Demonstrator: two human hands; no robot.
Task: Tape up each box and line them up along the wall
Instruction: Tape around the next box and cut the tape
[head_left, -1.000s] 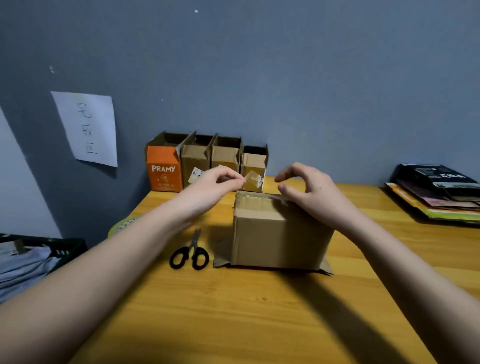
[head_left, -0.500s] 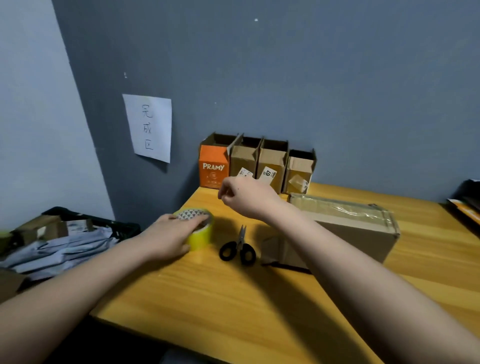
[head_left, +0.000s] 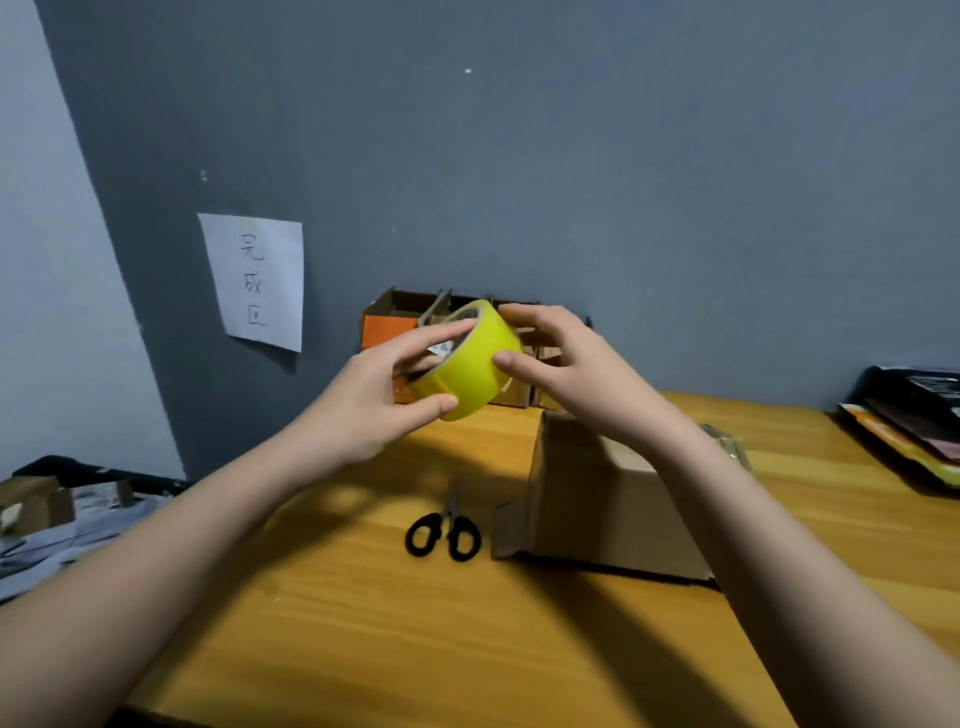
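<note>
In the head view, a yellow roll of packing tape (head_left: 470, 358) was held up above the wooden table (head_left: 363, 623), in front of the row of small open cardboard boxes (head_left: 395, 325) standing against the grey wall (head_left: 571, 156). It was grasped from the left by the left hand (head_left: 374, 410), fingers curled over its rim, and pinched on its outer band by the right hand (head_left: 561, 364). A brown cardboard box (head_left: 597, 499) lay on the table beneath the right forearm, with black-handled scissors (head_left: 444, 532) just beside it. A white paper sign (head_left: 254, 280) was stuck to the wall.
</note>
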